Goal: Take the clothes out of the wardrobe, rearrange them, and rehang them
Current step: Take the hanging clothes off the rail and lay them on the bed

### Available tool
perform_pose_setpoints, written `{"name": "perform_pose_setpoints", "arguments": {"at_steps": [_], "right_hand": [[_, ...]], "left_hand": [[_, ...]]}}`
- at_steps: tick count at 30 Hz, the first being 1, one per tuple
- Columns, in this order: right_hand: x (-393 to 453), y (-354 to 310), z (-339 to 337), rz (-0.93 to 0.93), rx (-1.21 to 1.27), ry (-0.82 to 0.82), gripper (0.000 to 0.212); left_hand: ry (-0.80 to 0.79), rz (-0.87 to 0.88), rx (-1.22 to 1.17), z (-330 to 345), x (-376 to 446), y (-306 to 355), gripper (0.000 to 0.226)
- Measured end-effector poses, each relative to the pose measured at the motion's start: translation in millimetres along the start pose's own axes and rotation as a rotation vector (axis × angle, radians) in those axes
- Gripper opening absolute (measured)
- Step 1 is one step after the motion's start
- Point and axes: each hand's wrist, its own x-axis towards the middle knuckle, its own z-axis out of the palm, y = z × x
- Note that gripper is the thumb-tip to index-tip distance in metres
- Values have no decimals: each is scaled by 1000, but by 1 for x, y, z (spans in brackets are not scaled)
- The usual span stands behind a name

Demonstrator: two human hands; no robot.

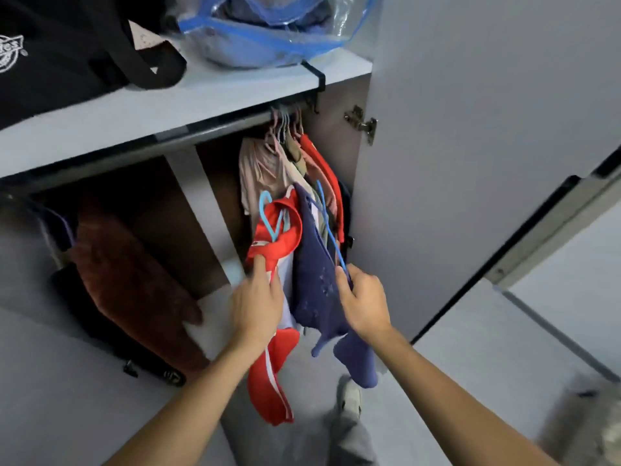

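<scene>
Gripping on both sides, fingers curled on each. Left hand (257,306) closed around the shoulder of a red garment (275,250), thumb pressed on the red cloth at the top of the hold, fingers tucked behind the fabric and hidden. Rising out of that garment's collar, just above the hold: a light blue hanger (267,213), hook free of the rail. Trailing below the same wrist: the rest of the red cloth, with a white stripe along its edge.

Between the two holds: a navy garment (314,280), hanging limp, its sleeves dangling beneath the right wrist.

Right hand (361,302) pinched shut on the lower end of a thin blue hanger (331,230), thumb and forefinger nipped tight round the wire, remaining fingers curled under; whether any navy cloth is caught in the pinch, cannot tell.

Above and behind both holds: a bunch of pale and red clothes (268,169) hung on the wardrobe rail (201,131), packed against the right-hand wall. Far off to the left of the left hold: a brown garment (134,280) hanging alone. Overhead on the shelf (168,102): a black bag (67,55) and a clear blue-trimmed storage bag (268,31). Right of the right hold: the open door (470,129).
</scene>
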Motion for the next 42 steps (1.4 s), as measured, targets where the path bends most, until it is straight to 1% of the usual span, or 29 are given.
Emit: {"name": "perform_pose_setpoints", "arguments": {"at_steps": [4,9,11,15,19,21,26,29,33,37,42], "right_hand": [[-94,32,-47,112,-80,107,47],[-198,75,-113,270,-53,250,47],[-236,87,-139,319,-46,297,48],[-310,106,-188,386,-7,386,50],[-381,134,-231,487,-13,546,51],[-412,148,-254,529,-19,608,53],[-484,198,-307,619,32,750,50],[-532,236,-337,724,79,838,49],[-604,290,-376,852,69,916,48],[-672,342,-407,959,31,964,48],[-760,409,-418,1075,5,991,49]], "left_hand": [[-58,149,-119,17,-78,39,39],[-224,275,-191,33,-166,97,39],[-289,334,-216,37,-204,124,35],[-374,455,-334,46,-281,174,19],[-524,546,-370,61,-348,225,17],[-560,604,-389,66,-379,252,15],[-634,728,-393,89,-463,327,18],[-684,818,-370,113,-521,369,19],[-785,930,-351,147,-605,414,22],[-840,1118,-347,181,-688,451,24],[-936,1187,-231,222,-782,470,36]]}}
